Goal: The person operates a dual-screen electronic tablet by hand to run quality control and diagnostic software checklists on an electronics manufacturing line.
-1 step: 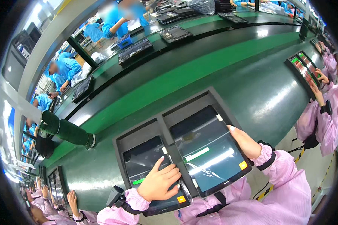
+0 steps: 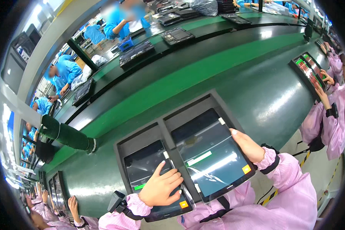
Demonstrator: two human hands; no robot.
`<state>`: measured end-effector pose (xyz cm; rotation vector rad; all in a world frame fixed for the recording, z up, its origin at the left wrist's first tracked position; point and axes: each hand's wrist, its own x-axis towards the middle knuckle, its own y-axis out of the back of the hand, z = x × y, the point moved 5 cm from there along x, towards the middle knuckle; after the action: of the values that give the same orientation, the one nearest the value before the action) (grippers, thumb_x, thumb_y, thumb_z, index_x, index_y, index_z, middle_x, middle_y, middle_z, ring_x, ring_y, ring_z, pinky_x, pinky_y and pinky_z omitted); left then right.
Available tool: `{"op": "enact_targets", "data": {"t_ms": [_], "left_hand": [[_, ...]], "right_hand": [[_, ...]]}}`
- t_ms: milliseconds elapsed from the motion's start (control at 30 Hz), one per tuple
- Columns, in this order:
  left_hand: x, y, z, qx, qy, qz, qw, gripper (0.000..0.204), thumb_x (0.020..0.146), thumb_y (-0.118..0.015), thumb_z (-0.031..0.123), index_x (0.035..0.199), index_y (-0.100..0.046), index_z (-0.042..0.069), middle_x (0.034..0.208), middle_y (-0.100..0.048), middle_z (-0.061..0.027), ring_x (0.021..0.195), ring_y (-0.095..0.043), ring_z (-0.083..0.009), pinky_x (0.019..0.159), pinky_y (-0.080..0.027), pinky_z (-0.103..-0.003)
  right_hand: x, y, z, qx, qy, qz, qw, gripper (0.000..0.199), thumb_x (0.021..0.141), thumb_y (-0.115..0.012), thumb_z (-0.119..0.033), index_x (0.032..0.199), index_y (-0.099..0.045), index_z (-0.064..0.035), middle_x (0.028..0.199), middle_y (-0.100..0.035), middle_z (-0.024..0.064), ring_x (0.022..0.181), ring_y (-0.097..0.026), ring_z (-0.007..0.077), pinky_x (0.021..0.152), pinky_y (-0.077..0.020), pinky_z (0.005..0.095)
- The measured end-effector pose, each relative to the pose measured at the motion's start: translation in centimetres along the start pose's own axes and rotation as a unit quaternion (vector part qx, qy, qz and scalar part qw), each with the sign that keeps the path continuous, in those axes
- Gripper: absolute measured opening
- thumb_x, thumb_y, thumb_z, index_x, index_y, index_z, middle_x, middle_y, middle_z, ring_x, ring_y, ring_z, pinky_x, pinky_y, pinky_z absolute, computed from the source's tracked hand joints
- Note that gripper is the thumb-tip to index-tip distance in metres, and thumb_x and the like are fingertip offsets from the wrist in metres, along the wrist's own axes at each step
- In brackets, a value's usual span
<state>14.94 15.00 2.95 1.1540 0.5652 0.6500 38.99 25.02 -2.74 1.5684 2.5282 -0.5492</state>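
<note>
Tabletop (image 2: 264, 96), dark green with a brighter green band; extends beneath and beyond both grips.

Tray (image 2: 166, 134), dark grey, two compartments; under the left grip (image 2: 161, 189) and inward of the right grip (image 2: 250, 147).

Co-worker's tray (image 2: 299, 73), dark, holding screens; well beyond the right grip, to its far right, a co-worker's hand (image 2: 322, 96) at it.

Right panel (image 2: 214, 168), dark and glossy; in the tray's right compartment, directly left of the right grip.

Left panel (image 2: 145, 165), dark and glossy; in the left compartment, partly covered by the left grip.

Cylinder (image 2: 71, 136), wrapped in green; well apart from the left grip, beyond it and to its left.

Left grip, bare, fingers loosely spread, palm down over the left panel.

Right grip, bare, thumb at the right panel's side edge; other fingers hidden, so whether it pinches cannot be told.

Black box (image 2: 117, 201), on a wristband just behind the left grip.

Orange square (image 2: 246, 169), on the right panel, nearer the wearer than the right grip.

White tab (image 2: 221, 121), at the right panel's far corner, just beyond the right grip's thumb.
</note>
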Motion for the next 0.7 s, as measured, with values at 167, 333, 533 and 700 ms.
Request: {"op": "enact_targets", "data": {"t_ms": [167,333,533,700], "left_hand": [[0.1,0.5,-0.2,-0.012,0.017,0.009,1.0,0.036,0.07,-0.059,0.029,0.099,-0.06,0.009,0.104,-0.058,-0.006,0.108,-0.053,-0.0214,0.102,-0.014,-0.061],[0.7,0.5,0.3,0.025,0.013,-0.004,1.0,0.033,0.071,-0.059,0.029,0.097,-0.061,0.008,0.102,-0.059,-0.0052,0.108,-0.052,-0.02,0.101,-0.019,-0.06],[1.3,0.4,0.5,0.059,0.024,-0.035,0.997,0.027,0.072,-0.057,0.027,0.091,-0.061,0.008,0.1,-0.058,-0.0047,0.105,-0.052,-0.0202,0.1,-0.023,-0.058],[1.3,0.6,-0.1,0.026,0.034,-0.022,0.999,0.028,0.072,-0.058,0.027,0.093,-0.062,0.009,0.097,-0.059,-0.0034,0.104,-0.053,-0.0196,0.1,-0.018,-0.061]], "right_hand": [[-1.1,0.2,-2.8,-0.214,0.106,0.066,0.969,0.044,0.097,-0.036,-0.032,0.12,-0.046,0.0033,0.117,-0.053,0.0117,0.108,-0.049,0.0194,0.094,-0.0365,0.0286],[-4.8,1.1,-6.4,-0.238,0.165,0.11,0.951,0.034,0.094,-0.04,-0.021,0.119,-0.047,0.002,0.117,-0.054,0.0163,0.112,-0.048,0.0276,0.093,-0.0375,0.0349],[-5.6,1.1,-3.5,-0.396,0.246,0.118,0.877,0.022,0.085,-0.048,-0.01,0.105,-0.055,-0.0015,0.101,-0.056,0.0135,0.101,-0.048,0.0306,0.091,-0.0367,0.0384],[-5.5,1.6,-1.7,-0.366,0.24,0.14,0.888,0.029,0.084,-0.049,-0.011,0.11,-0.052,0.0,0.105,-0.054,0.017,0.107,-0.043,0.0319,0.093,-0.0337,0.0398]]}}
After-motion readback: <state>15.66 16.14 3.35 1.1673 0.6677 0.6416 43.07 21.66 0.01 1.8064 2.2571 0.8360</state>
